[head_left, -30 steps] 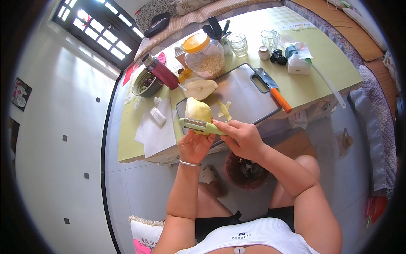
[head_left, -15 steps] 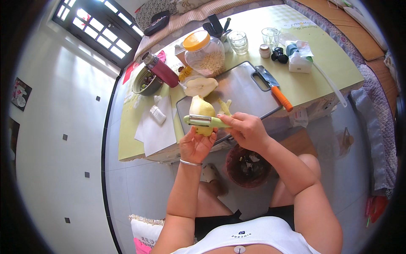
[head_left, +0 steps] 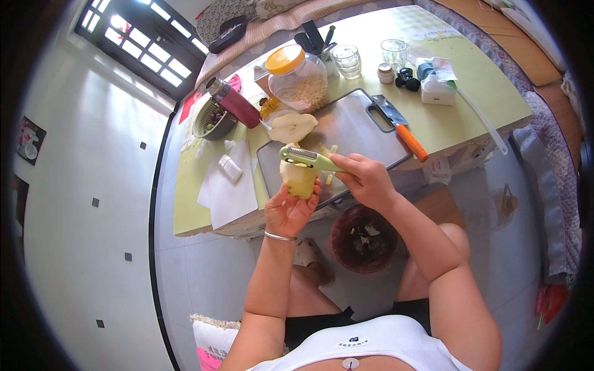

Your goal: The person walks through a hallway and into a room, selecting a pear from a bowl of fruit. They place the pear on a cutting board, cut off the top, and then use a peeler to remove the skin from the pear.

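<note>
My left hand (head_left: 291, 207) is closed round the lower end of a partly peeled pear piece (head_left: 301, 183), pale flesh above and yellow-green skin below. In my right hand (head_left: 369, 179) is a light green peeler (head_left: 325, 162), its slotted blade lying across the top of the pear. Behind them a cut pear half (head_left: 293, 127) rests flesh side up at the board's far left corner. Strips of peel (head_left: 330, 178) lie on the steel cutting board (head_left: 349, 127). Whether the blade touches the flesh is hard to make out.
An orange-handled knife (head_left: 411, 141) lies on the board's right side. Beyond stand a yellow-lidded jar (head_left: 306, 86), a red flask (head_left: 238, 106), a grey basket (head_left: 212, 122) and drinking glasses (head_left: 347, 62). White paper (head_left: 228, 191) lies left; a bin (head_left: 365, 239) stands below the table edge.
The peeler has gone from the pear's middle up to its top end, my right hand rising with it. More pale flesh shows, and fresh peel lies on the board by the pear.
</note>
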A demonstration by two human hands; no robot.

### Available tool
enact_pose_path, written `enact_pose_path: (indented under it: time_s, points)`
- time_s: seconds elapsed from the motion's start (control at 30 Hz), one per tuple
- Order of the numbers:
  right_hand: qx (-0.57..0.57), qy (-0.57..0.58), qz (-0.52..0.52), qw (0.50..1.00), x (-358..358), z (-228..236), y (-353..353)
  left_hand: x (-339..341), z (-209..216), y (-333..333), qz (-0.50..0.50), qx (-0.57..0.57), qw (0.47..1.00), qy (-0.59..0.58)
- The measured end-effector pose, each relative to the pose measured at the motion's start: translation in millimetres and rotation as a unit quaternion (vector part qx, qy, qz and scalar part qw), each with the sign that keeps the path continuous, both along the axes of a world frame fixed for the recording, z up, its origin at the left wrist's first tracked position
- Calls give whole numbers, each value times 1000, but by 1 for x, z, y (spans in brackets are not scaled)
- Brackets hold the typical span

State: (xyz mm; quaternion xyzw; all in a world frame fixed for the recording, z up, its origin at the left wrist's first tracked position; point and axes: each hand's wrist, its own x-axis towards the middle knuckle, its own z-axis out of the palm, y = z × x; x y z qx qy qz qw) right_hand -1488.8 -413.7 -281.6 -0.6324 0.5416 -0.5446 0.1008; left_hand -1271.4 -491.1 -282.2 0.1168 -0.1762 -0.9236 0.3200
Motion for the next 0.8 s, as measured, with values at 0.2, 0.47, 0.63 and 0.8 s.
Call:
enact_pose_path:
  time_s: [0.2,0.47,0.63,0.8]
  points:
    - [40,-12,-29,999,1,-2,-1,-2,-3,1,-9,34,999,3]
    - [76,-17,-55,995,-1,-1,-2,-3,2,5,-13,34,999,-10]
    - [94,2,-69,993,1,-4,-7,0,-1,1,-33,38,999,1]
    - [142,64,-108,982,2,-4,-10,-1,4,6,-29,-3,999,-17]
